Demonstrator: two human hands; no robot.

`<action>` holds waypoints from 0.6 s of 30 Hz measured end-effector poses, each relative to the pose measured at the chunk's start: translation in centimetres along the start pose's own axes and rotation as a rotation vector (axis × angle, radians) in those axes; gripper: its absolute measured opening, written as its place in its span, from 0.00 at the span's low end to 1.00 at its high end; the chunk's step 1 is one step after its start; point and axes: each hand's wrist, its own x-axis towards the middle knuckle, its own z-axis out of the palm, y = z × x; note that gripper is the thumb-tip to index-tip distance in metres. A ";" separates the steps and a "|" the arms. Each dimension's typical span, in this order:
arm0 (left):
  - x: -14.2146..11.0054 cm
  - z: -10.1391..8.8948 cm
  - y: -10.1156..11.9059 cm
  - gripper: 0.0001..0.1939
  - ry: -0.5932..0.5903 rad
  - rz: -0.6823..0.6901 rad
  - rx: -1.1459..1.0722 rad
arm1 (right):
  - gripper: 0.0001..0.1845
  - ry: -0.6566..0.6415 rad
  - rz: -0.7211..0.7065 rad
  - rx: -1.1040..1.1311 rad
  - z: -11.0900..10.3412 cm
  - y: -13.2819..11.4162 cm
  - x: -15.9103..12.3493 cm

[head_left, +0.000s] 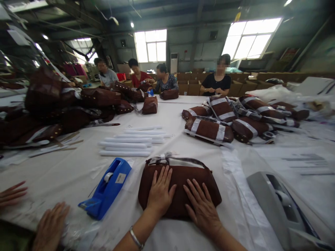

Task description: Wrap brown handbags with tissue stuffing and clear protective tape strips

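A dark brown handbag (180, 170) lies on the white-covered table in front of me, its strap wrapped in pale material along the far edge. My left hand (161, 191) rests flat on the bag's left half, fingers stretched out. On the right half lies my right hand (201, 204), also open with its fingers spread. Both palms press on the bag and neither grips it. To the left of the bag stands a blue tape dispenser (108, 188). A grey tape dispenser (277, 205) sits farther off on the right.
White rolled tubes (128, 144) lie beyond the bag. Brown bags with pale bands (209, 129) are heaped at the right, and more brown bags (99, 96) at the left. Another person's hands (52, 223) are at the lower left. Several people sit across the table (172, 118).
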 end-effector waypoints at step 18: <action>1.6 1.9 0.7 0.31 -0.123 0.134 -0.041 | 0.36 0.002 -0.007 0.043 0.0 -0.7 0.1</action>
